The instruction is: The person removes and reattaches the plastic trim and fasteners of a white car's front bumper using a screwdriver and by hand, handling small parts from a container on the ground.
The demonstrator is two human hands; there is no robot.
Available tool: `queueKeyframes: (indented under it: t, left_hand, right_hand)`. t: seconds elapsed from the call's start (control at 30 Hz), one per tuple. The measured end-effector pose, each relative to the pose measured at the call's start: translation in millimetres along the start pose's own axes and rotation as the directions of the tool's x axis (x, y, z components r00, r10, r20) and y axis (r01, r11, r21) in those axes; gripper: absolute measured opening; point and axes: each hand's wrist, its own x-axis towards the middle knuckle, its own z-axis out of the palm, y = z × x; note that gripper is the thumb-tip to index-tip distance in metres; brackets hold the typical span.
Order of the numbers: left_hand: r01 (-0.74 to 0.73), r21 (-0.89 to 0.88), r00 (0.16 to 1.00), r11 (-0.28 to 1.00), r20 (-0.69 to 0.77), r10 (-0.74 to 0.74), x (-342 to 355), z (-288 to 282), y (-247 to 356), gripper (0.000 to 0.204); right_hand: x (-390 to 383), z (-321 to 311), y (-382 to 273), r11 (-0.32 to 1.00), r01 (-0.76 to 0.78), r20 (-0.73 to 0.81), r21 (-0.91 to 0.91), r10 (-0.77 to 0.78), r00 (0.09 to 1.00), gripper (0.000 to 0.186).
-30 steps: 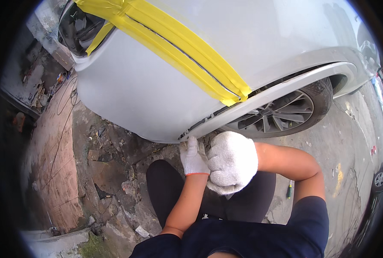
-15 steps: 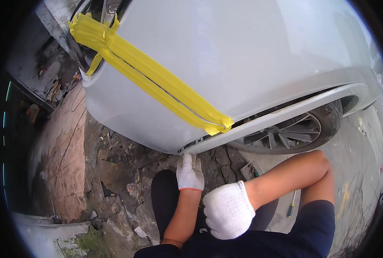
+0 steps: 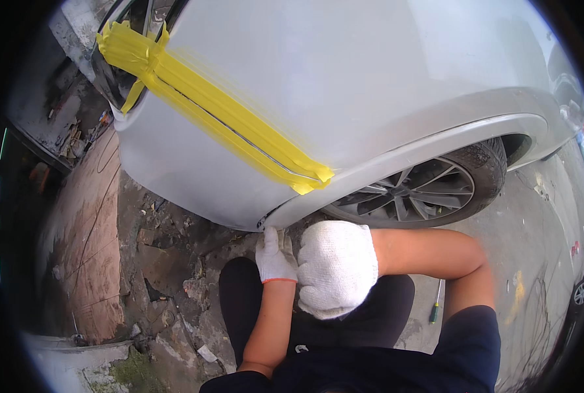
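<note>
A pale silver wheel arch trim (image 3: 429,139) curves over the wheel (image 3: 403,191) of a silver car (image 3: 370,65). It lies close along the body, with a small dark gap near its lower left end. At that end my left hand (image 3: 277,257), in a white knit glove, grips the trim with the thumb up against it; its other fingers are partly hidden. My right hand (image 3: 338,268), in the same kind of glove, is closed in a fist just below the trim, right beside my left. Nothing shows in the fist.
Yellow masking tape (image 3: 223,121) runs down the body along a seam and ends just above the trim. On the concrete at right lies a screwdriver (image 3: 435,312) with a green handle. Broken stone and rubble (image 3: 167,262) cover the ground at left, beside a reddish slab (image 3: 85,249).
The long dark gap between trim and body has closed over the wheel. My right fist has risen toward the trim. My left hand stays at the trim's lower end.
</note>
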Motion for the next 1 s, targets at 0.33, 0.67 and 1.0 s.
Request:
queueKeyframes:
  t: [0.33,0.67,1.0]
  left_hand:
    - [-0.031,-0.022,0.999,0.999,-0.034,0.030,0.7,-1.8,3.6,0.067]
    - [-0.037,0.015,0.999,0.999,0.005,0.037,0.6,-5.1,-5.3,0.074]
    - [-0.010,-0.048,0.999,0.999,-0.048,0.007,-4.7,24.8,3.4,0.064]
  right_hand:
    - [5.7,-31.4,-46.0,0.979,0.178,-0.309,0.098,-0.140,0.941,0.030]
    - [-45.3,-89.5,-36.6,0.956,-0.288,-0.724,-0.050,0.164,0.670,0.019]
    - [-32.1,-102.4,-30.0,0.904,-0.412,-0.798,-0.117,0.161,0.581,0.029]
